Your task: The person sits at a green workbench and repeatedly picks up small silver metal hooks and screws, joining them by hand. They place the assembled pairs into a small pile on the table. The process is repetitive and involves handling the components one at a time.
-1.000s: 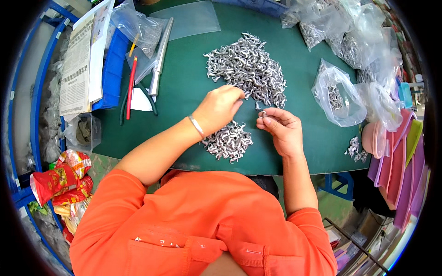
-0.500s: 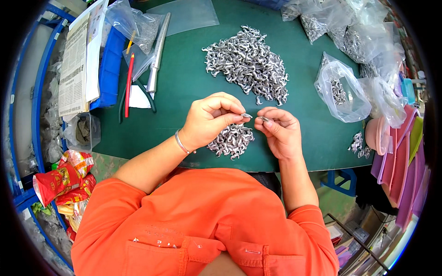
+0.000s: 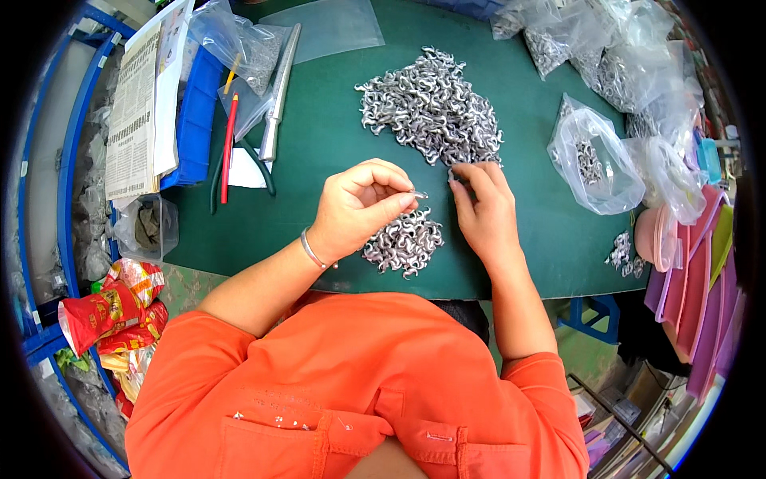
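Note:
My left hand [image 3: 365, 198] pinches a small curved silver metal piece [image 3: 420, 195] between thumb and forefinger. Just below that hand lies a small pile of the same S-shaped metal pieces [image 3: 404, 243] near the table's front edge. My right hand [image 3: 487, 209] reaches to the near edge of the large pile of curved metal pieces [image 3: 431, 108]. Its thumb and forefinger close on a small grey metal piece [image 3: 451, 175], mostly covered by the fingertips. The other fingers of that hand are bent over the pile's edge.
On the green table [image 3: 319, 96] at left lie a red pen [image 3: 229, 152], pliers [image 3: 263, 172], a silver knife-like tool [image 3: 279, 96] and a blue bin [image 3: 194, 120]. An open plastic bag [image 3: 594, 160] and several filled bags [image 3: 622, 72] are at right. Few loose pieces [image 3: 622, 254] lie at the right edge.
My right hand has moved away from the left hand, forward to the edge of the large pile. My left hand stays nearly in place, with the metal piece still pinched.

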Action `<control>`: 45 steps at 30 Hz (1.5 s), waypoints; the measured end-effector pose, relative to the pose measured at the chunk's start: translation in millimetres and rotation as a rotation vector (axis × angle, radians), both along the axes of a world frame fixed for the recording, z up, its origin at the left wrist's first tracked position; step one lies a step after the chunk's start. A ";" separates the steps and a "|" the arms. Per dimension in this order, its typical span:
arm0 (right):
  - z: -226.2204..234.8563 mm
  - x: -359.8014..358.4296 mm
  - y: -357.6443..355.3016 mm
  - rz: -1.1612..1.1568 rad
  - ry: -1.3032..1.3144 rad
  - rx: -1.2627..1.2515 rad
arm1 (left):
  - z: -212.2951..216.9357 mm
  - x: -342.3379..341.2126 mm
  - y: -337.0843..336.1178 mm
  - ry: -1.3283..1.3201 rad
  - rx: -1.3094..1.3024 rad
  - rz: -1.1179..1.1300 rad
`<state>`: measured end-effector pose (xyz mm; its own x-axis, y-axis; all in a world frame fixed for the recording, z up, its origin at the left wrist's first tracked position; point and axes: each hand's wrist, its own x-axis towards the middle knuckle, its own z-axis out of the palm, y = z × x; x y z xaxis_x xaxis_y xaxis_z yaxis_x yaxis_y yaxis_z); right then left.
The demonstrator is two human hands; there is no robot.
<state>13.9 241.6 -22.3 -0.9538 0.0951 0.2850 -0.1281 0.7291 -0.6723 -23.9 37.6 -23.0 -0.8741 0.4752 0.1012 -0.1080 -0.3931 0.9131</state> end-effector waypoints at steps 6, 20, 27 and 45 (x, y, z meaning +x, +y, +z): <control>-4.4 -3.7 -2.7 0.003 -0.049 0.326 | 1.7 5.0 2.5 -0.019 0.020 0.033; -2.7 22.6 3.0 0.226 -0.339 -1.254 | 1.2 4.1 -2.2 0.152 -0.103 0.036; -4.3 26.5 -4.6 0.351 -0.129 -1.205 | 5.2 5.2 -6.0 0.209 -0.130 -0.035; 0.3 -18.2 -21.2 0.268 0.097 0.347 | 12.4 -1.1 -16.2 0.479 -0.390 0.053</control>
<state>-4.3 220.3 -22.1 -0.8989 -0.2686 0.3461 -0.3937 0.8418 -0.3692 -25.0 21.4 -10.6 -0.7980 0.5134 0.3156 0.3596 -0.0144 0.9330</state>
